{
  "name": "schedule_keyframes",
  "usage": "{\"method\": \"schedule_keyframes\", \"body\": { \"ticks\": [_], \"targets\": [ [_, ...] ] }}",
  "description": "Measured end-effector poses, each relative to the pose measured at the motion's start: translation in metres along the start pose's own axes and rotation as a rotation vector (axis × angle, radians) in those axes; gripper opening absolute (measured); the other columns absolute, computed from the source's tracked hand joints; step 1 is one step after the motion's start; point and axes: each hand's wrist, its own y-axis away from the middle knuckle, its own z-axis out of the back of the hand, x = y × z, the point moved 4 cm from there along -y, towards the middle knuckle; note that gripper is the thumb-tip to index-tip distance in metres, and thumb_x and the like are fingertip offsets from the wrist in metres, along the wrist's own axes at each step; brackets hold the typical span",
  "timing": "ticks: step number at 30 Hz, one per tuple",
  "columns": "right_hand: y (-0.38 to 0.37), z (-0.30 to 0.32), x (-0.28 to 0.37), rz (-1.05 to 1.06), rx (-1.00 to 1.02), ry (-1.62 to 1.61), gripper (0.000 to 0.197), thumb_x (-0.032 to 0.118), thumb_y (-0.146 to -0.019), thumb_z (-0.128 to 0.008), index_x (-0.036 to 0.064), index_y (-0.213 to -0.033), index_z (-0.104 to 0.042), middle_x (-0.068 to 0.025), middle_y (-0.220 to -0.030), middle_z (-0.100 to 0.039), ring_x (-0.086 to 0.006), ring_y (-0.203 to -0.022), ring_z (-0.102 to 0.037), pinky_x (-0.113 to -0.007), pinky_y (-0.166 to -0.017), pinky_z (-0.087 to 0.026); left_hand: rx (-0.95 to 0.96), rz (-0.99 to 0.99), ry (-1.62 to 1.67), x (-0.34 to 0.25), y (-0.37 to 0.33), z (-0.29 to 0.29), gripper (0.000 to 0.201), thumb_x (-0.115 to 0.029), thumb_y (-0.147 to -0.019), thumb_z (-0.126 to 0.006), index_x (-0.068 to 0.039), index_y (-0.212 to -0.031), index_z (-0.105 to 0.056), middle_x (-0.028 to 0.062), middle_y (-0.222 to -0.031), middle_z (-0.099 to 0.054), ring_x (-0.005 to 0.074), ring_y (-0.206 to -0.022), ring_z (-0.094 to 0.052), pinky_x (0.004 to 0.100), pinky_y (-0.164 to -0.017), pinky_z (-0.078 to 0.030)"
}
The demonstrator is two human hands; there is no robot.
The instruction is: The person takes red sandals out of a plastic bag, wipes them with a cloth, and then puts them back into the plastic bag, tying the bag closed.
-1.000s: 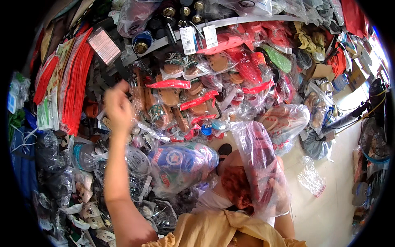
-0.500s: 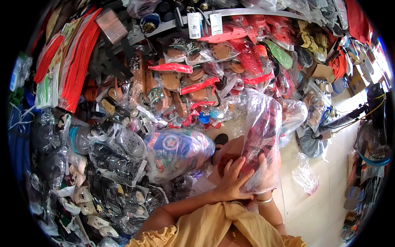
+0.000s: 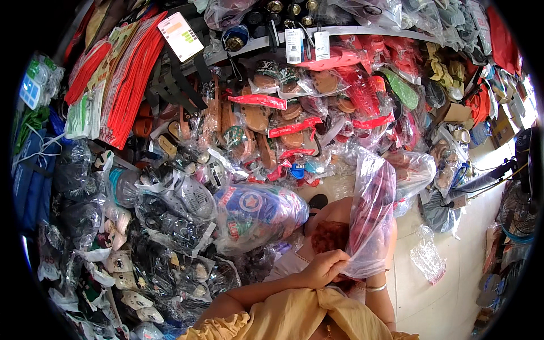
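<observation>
Clearly, the left hand (image 3: 326,268) pinches a clear bag (image 3: 372,212) at one o'clock; right hand (image 3: 376,276), grip unclear. Printed tags (image 3: 294,46) hang at twelve.

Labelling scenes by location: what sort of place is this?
Probably a footwear shop or its stockroom: bagged sandals heaped ahead, bagged clogs piled to the left, white tags hanging above the sandals.

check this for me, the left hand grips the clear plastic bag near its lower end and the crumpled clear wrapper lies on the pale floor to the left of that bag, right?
Not quite: the crumpled clear wrapper lies to the right of the clear plastic bag, as the head view shows. The left hand does grip the bag near its lower end.
</observation>
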Motion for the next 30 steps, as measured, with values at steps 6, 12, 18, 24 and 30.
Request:
{"method": "schedule_keyframes", "body": {
  "ticks": [6,12,18,24,30],
  "targets": [
    [-0.003,0.002,-0.027,0.017,0.081,-0.139,0.053,0.045,-0.088,-0.06,-0.0031,-0.109,-0.054,-0.0113,-0.098,-0.055,-0.0204,-0.091,-0.053,-0.034,-0.083,-0.044,0.232,-0.195,0.011,-0.018,-0.009,-0.011,0.011,-0.004,-0.088,-0.064,-0.003,-0.099,-0.061,0.0101,-0.09,-0.064,0.026,-0.081,-0.062,0.0355,-0.072,-0.048],
    [0.009,0.007,-0.03,-0.181,0.149,-0.376,0.056,0.045,-0.085,-0.063,-0.0028,-0.112,-0.053,-0.0096,-0.101,-0.055,-0.0176,-0.094,-0.052,-0.033,-0.083,-0.044,0.466,-0.082,-0.111,-0.022,-0.022,-0.001,0.018,-0.005,-0.084,-0.064,-0.006,-0.103,-0.063,0.0062,-0.094,-0.065,0.0247,-0.086,-0.062,0.0327,-0.075,-0.048],
    [0.042,0.026,-0.017,-0.639,0.188,-0.525,0.05,0.023,-0.094,-0.055,-0.002,-0.135,-0.045,-0.0112,-0.118,-0.06,-0.0221,-0.101,-0.058,-0.034,-0.085,-0.05,-0.621,-0.272,-0.73,-0.05,-0.109,0.26,0.057,0.009,-0.073,-0.05,-0.003,-0.129,-0.051,0.0111,-0.116,-0.06,0.0245,-0.1,-0.059,0.0396,-0.091,-0.046],
    [0.043,0.025,-0.028,-0.657,0.226,-0.429,0.055,0.009,-0.088,-0.052,-0.0023,-0.14,-0.038,-0.0092,-0.134,-0.048,-0.0214,-0.123,-0.044,-0.032,-0.104,-0.034,-0.931,-0.107,-1.721,-0.143,-0.155,0.427,0.073,0.01,-0.071,-0.054,-0.012,-0.139,-0.042,0.0182,-0.119,-0.05,0.0394,-0.11,-0.049,0.0458,-0.097,-0.041],
    [0.046,0.033,-0.002,0.226,0.283,0.328,0.061,0.01,-0.073,-0.077,-0.0021,-0.126,-0.05,-0.0224,-0.114,-0.061,-0.035,-0.101,-0.061,-0.041,-0.084,-0.051,-0.835,0.112,-1.83,-0.15,-0.182,0.448,0.067,0.007,-0.075,-0.057,-0.019,-0.136,-0.05,0.0163,-0.112,-0.055,0.0382,-0.105,-0.053,0.0447,-0.088,-0.048]
  ]
}}
